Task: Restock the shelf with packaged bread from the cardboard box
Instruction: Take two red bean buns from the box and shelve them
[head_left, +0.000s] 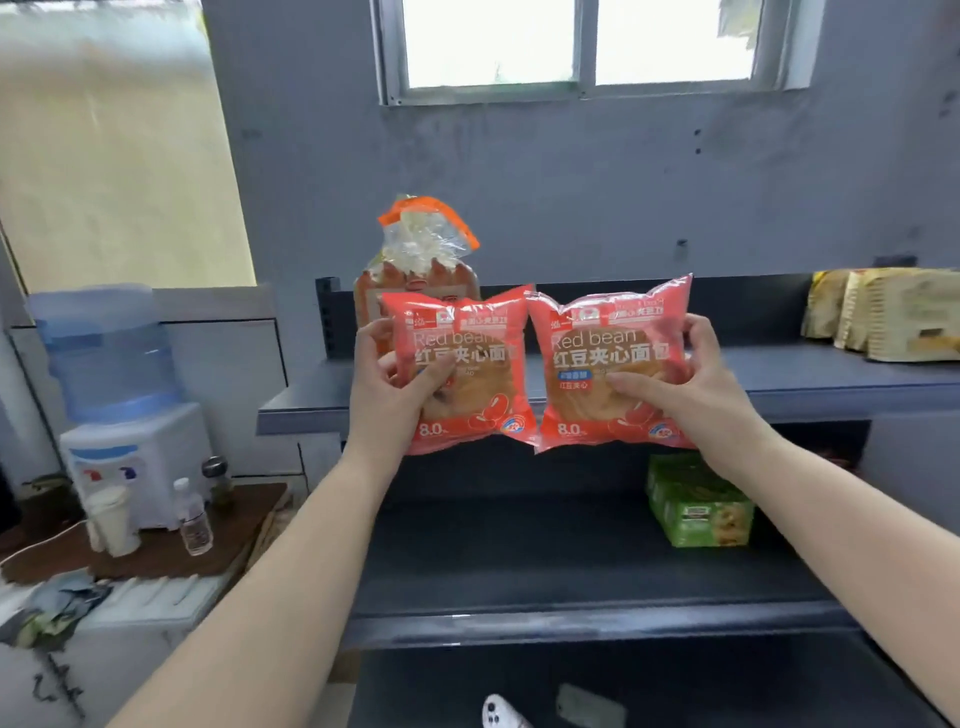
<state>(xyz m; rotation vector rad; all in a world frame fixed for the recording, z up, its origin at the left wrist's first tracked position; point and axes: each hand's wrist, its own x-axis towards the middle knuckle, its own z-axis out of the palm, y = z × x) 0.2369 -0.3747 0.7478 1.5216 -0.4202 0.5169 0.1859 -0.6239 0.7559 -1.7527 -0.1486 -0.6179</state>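
Two red packs of red bean bread are held up side by side in front of the dark top shelf (810, 371). My left hand (387, 387) grips the left pack (467, 364) by its left edge, thumb on the front. The right pack (608, 358) is gripped at its right edge by my right hand (685, 379). Both packs stand upright with their labels facing me, at the shelf's front edge. Behind the left pack a tall clear bag of sliced bread (421, 249) with an orange tie stands on the shelf. No cardboard box is in view.
Yellow packs (883, 312) line the top shelf's right end. Green boxes (698, 501) sit on the lower shelf (519, 561). A water dispenser (124, 415), a cup and a bottle (193, 517) stand on a small table at the left. A window is above.
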